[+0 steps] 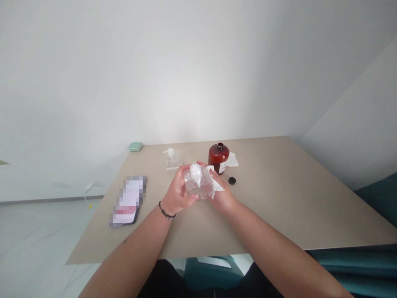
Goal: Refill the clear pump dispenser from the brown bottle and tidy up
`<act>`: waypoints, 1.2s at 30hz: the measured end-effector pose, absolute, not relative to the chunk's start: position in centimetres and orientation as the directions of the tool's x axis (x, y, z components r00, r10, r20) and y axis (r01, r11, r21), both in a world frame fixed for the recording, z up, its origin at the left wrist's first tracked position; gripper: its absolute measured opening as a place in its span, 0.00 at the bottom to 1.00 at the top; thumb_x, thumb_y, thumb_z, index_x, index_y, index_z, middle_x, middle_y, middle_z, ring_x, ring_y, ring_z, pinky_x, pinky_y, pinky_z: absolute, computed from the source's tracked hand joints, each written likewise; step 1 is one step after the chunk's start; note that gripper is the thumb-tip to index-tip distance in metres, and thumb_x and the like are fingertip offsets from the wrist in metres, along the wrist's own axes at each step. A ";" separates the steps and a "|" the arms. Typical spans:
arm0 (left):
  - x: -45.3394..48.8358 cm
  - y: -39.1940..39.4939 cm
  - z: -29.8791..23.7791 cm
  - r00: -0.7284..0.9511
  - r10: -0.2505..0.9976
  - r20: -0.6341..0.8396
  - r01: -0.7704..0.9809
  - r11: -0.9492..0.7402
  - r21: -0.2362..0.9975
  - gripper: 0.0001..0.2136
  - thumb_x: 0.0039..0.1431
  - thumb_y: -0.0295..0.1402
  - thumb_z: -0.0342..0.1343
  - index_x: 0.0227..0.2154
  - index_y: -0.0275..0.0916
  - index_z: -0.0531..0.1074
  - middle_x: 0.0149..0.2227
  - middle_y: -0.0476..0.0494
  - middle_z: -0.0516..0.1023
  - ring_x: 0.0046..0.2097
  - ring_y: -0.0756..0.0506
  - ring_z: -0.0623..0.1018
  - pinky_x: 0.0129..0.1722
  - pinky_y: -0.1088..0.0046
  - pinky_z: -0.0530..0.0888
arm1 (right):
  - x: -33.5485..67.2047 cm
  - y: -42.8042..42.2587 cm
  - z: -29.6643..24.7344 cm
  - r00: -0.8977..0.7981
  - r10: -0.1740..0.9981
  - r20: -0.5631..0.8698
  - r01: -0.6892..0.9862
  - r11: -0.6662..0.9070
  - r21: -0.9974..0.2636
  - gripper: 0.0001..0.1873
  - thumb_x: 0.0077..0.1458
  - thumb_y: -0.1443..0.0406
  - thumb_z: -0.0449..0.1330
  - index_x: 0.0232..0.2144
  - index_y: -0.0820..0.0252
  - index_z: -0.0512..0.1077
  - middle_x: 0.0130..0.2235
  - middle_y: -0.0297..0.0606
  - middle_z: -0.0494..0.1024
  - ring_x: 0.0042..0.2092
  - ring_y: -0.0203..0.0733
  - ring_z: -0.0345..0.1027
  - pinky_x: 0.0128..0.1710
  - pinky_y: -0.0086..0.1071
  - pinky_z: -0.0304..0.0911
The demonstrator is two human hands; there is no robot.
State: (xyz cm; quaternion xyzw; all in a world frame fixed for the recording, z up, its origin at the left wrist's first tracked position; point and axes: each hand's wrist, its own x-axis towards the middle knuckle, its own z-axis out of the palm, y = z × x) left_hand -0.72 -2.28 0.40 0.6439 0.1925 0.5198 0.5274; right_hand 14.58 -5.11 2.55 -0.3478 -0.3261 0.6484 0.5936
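Between my two hands, above the table, is a clear square pump bottle (203, 188) with a white pump head. My left hand (179, 193) is wrapped round its left side, thumb along the near lower edge. On the bottle's right side my right hand (223, 193) presses a white tissue (218, 186) against it; most of its fingers are hidden behind the bottle. Just beyond stands a brown bottle (218, 156) with an uncapped neck and a white label. A small black cap (232, 181) lies on the table to its right.
A second clear pump bottle (173, 160) stands at the back, left of the brown one. Another white tissue (232, 159) lies behind the brown bottle. On the table's (279, 198) left are a phone (128, 200) and a small green case (135, 146). A wall rises behind.
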 end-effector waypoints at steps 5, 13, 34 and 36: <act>-1.3 -1.8 0.2 0.347 0.827 0.442 -0.335 -0.331 0.882 0.36 0.45 0.45 0.72 0.56 0.47 0.63 0.51 0.42 0.73 0.51 0.38 0.77 0.51 0.58 0.75 | 14.4 -5.6 3.1 -0.124 0.977 -0.171 -0.518 -0.211 -0.829 0.24 0.51 0.46 0.67 0.44 0.53 0.77 0.41 0.39 0.82 0.40 0.48 0.77 0.36 0.39 0.74; -1.7 -1.3 0.7 0.282 0.882 0.377 -0.285 -0.298 0.911 0.35 0.45 0.43 0.73 0.54 0.48 0.62 0.48 0.46 0.73 0.47 0.41 0.76 0.47 0.62 0.76 | 16.3 -6.1 3.7 -0.019 0.979 -0.203 -0.357 -0.196 -0.913 0.23 0.39 0.68 0.65 0.42 0.53 0.77 0.35 0.31 0.76 0.27 0.36 0.68 0.21 0.28 0.61; -1.5 -0.5 0.6 0.539 0.829 0.150 -0.234 -0.024 0.972 0.32 0.38 0.24 0.66 0.51 0.44 0.67 0.48 0.47 0.71 0.45 0.45 0.75 0.41 0.69 0.73 | 27.4 -9.4 7.9 0.072 0.972 0.225 0.887 0.041 -0.460 0.24 0.58 0.58 0.56 0.57 0.48 0.74 0.58 0.46 0.74 0.57 0.57 0.68 0.53 0.49 0.66; -1.5 -0.7 1.1 0.552 0.815 0.178 -0.285 -0.016 0.958 0.31 0.37 0.24 0.66 0.49 0.44 0.68 0.48 0.48 0.71 0.45 0.44 0.75 0.41 0.69 0.73 | 24.8 -9.5 10.4 -0.068 0.979 0.192 0.764 0.175 -0.621 0.22 0.61 0.57 0.54 0.55 0.47 0.75 0.47 0.42 0.79 0.42 0.49 0.72 0.41 0.42 0.68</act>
